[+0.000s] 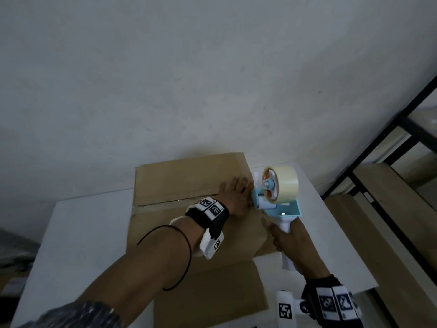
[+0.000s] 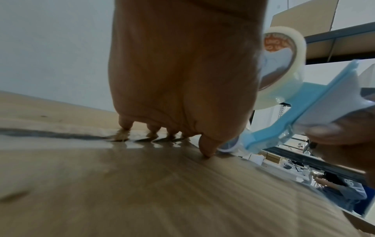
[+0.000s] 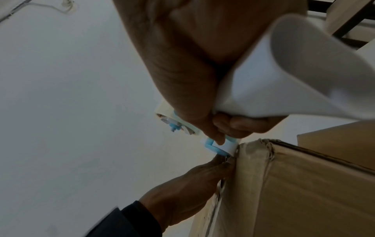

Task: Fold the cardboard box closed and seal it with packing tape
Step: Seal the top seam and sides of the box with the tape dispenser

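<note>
My left hand (image 1: 236, 194) lies flat, fingers (image 2: 125, 124) spread and pressing the glossy tape down over the box's (image 1: 189, 223) centre seam near its right edge. My right hand (image 1: 289, 243) is wrapped round the tape dispenser's (image 1: 277, 194) handle, its roller just beside those fingertips at the corner. The flaps are folded shut and the seam looks taped across; I judge cutting and smoothing remain.

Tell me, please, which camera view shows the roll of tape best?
The head view: the tape roll shows whole on its dispenser. The left wrist view shows it partly behind the left hand; the right wrist view shows a sliver.
</note>
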